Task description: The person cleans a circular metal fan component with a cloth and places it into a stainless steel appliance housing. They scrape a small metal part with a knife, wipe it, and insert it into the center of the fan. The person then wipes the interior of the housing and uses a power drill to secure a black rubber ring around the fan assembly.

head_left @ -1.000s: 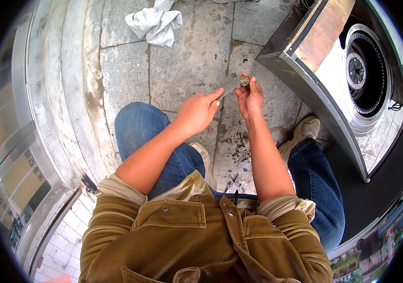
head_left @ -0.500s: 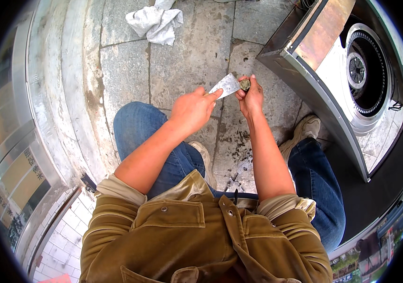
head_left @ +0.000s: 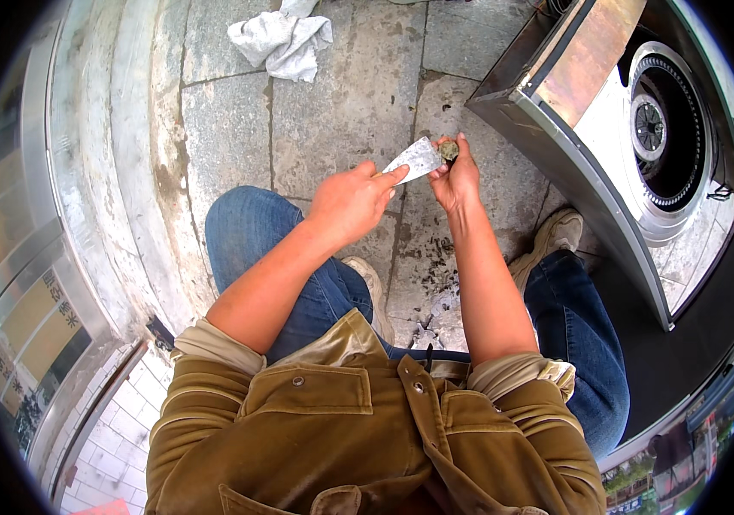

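Grey stone paving [head_left: 333,112] lies beneath a person in a brown jacket [head_left: 341,442] and blue jeans [head_left: 251,223]. At right stands a metal housing [head_left: 556,142] with a round, dark opening [head_left: 676,129]. A crumpled grey cloth [head_left: 285,47] lies ahead of the person. The left hand [head_left: 350,204] is closed around a flat metal scraper [head_left: 417,159]; the right hand [head_left: 460,180] pinches a small, round, crusted piece [head_left: 448,150] at the blade's far edge.

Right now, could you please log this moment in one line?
left hand: holding flat blade | right hand: holding small roundish piece | grey cloth: on paving
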Demonstrator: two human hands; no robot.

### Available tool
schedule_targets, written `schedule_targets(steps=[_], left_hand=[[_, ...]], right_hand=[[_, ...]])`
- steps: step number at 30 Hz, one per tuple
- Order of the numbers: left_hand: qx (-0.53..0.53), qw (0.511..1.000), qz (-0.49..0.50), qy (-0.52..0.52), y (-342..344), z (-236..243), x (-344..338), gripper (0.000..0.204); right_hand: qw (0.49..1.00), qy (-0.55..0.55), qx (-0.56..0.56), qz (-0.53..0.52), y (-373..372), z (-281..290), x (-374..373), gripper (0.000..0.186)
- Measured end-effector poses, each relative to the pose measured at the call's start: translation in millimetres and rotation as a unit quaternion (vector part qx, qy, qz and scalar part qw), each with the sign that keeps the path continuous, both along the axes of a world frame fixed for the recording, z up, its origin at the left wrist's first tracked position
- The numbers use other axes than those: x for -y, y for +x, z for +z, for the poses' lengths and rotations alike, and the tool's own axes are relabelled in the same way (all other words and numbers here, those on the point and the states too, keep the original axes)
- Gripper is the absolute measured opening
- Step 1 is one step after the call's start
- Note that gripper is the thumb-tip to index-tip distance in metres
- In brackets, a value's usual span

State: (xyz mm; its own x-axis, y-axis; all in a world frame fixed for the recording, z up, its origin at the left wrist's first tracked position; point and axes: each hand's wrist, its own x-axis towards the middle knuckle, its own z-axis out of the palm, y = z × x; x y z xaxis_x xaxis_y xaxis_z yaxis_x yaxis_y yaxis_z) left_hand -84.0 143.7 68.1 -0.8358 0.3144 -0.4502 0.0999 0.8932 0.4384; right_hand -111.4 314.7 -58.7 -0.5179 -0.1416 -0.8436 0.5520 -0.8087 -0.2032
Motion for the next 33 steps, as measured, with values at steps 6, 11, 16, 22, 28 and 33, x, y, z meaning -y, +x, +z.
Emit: schedule_targets(steps=[6, 11, 16, 22, 28, 33], left_hand=[[-0.006, 1.0, 0.008, 0.013, -1.1, 1.6, -0.5, 0.039], [-0.016, 1.0, 0.001, 0.003, -0.5, 0.3, -1.3, 0.04], [-0.033, 0.999, -0.01, -0.005, 0.1, -1.9, -2.7, 0.037], [0.079, 0.992, 0.076, 0.069, -3.1, -8.2, -0.4, 0.04], [0.071, 0.955, 0.194, 0.214, -1.6, -34.2, 13.4, 0.039], [0.104, 0.984, 0.127, 0.064, -5.9, -3.3, 1.6, 0.041]], right_hand=[[0.998, -0.042, 0.034, -0.041, -2.4, -3.4, 0.8, 0.038], [0.997, -0.054, 0.013, -0.056, -0.9, -8.7, 0.2, 0.037], [0.999, -0.025, 0.021, -0.042, 0.0, -6.8, 1.6, 0.035], [0.998, -0.026, 0.042, -0.026, -1.4, 5.9, 15.4, 0.033], [0.996, -0.073, -0.055, -0.024, -3.6, 10.1, 8.4, 0.034], [0.998, -0.002, -0.061, -0.027, 0.0, 2.4, 4.7, 0.033]])
